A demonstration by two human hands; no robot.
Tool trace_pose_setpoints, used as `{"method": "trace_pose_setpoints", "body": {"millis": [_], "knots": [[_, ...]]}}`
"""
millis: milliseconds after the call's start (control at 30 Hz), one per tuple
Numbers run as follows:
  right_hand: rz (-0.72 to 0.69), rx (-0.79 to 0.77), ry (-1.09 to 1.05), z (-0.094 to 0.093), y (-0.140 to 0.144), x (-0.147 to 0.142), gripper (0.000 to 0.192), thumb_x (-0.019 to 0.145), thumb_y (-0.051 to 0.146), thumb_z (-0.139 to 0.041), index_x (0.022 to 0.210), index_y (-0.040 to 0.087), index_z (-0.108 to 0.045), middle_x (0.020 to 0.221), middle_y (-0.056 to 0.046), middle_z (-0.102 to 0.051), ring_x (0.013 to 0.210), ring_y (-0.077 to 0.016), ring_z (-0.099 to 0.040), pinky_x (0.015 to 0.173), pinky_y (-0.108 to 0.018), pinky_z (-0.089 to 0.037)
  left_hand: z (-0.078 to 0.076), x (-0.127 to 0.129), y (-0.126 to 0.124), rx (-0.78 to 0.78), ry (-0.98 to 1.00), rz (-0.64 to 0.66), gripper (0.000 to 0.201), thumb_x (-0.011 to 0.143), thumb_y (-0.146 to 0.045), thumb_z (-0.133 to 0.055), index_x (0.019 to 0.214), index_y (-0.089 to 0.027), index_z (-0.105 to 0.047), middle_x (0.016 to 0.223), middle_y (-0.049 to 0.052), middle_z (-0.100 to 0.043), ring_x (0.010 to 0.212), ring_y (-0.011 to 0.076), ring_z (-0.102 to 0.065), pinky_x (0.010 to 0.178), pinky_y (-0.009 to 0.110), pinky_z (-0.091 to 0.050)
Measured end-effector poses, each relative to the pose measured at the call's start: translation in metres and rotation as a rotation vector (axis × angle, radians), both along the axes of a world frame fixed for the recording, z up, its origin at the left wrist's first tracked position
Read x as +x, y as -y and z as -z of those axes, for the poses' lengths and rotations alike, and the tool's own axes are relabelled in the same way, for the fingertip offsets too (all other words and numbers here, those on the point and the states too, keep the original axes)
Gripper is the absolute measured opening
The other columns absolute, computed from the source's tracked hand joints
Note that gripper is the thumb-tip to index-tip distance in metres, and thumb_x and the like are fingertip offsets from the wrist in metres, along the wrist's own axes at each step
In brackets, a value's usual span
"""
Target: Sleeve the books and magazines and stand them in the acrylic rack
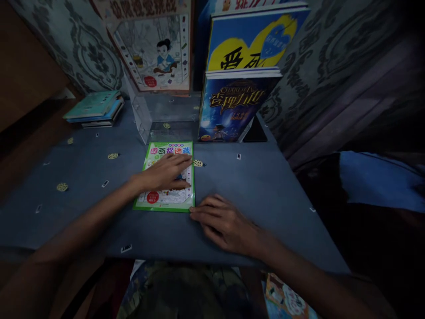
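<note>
Right hand (223,223) lies flat, empty, fingertips at the green-bordered booklet (168,177)'s near corner; left hand (166,173) presses flat on its cover (mid-table). Dim light, but probably the thin booklet could slide or crease.

A home reading corner: propped children's books (232,106), patterned wallpaper (83,48).

Under the left hand (166,173) lies a glossy paper booklet (168,199); beside the right hand (226,223) the table (265,195) shows a matt, smooth grey surface; beyond both hands stand a clear plastic holder (146,119) and glossy-covered books (232,106)
</note>
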State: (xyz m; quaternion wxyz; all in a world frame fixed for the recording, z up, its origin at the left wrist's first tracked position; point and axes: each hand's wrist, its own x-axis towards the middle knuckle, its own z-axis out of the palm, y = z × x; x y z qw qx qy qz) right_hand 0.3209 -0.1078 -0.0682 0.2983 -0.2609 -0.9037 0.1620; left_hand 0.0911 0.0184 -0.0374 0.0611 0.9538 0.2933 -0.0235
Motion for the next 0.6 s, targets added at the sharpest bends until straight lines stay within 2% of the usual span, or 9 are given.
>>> {"method": "trace_pose_setpoints", "body": {"millis": [167,267,333,433,600], "knots": [[0.004,-0.005,-0.011,0.001,0.0,0.0,0.029,0.095,0.011,-0.051,0.116,0.017,-0.07,0.106,-0.011,-0.078,0.094,-0.0221,-0.065,0.085,-0.042,-0.055,0.011,-0.035,0.048,-0.05,0.063,0.012,0.089,0.092,-0.068,-0.055,0.16,-0.02,-0.023,0.163,0.018,-0.034,0.155,0.0288,-0.026,0.125,0.052,-0.018],[0.005,-0.014,-0.032,0.003,-0.001,-0.001,0.028,0.093,0.009,-0.052,0.115,0.017,-0.069,0.106,-0.01,-0.078,0.093,-0.0218,-0.066,0.085,-0.042,-0.055,0.017,-0.058,0.064,-0.037,0.096,-0.02,0.096,0.089,-0.07,-0.056,0.162,-0.021,-0.017,0.162,0.019,-0.036,0.155,0.0295,-0.027,0.126,0.054,-0.018],[-0.001,-0.023,-0.071,0.004,-0.002,-0.002,0.028,0.093,0.009,-0.052,0.114,0.017,-0.068,0.105,-0.009,-0.078,0.092,-0.0212,-0.066,0.084,-0.041,-0.056,0.017,-0.074,0.067,-0.029,0.108,-0.041,0.096,0.089,-0.07,-0.055,0.162,-0.021,-0.017,0.162,0.02,-0.036,0.155,0.0302,-0.027,0.125,0.056,-0.019],[0.01,-0.032,-0.113,0.002,-0.006,-0.004,0.028,0.093,0.009,-0.051,0.113,0.017,-0.069,0.103,-0.009,-0.079,0.091,-0.0209,-0.067,0.082,-0.04,-0.057,0.016,-0.094,0.064,-0.029,0.116,-0.11,0.087,0.092,-0.068,-0.053,0.16,-0.02,-0.025,0.164,0.02,-0.032,0.154,0.0316,-0.027,0.123,0.057,-0.025],[0.077,-0.025,-0.006,-0.001,-0.018,-0.009,0.023,0.096,0.019,-0.053,0.109,0.016,-0.073,0.111,-0.013,-0.078,0.099,-0.0247,-0.068,0.089,-0.046,-0.054,0.019,-0.104,0.054,0.016,0.149,-0.348,0.066,0.101,-0.056,-0.046,0.153,-0.017,-0.04,0.163,0.02,-0.035,0.152,0.0321,-0.033,0.119,0.052,-0.036]]}}
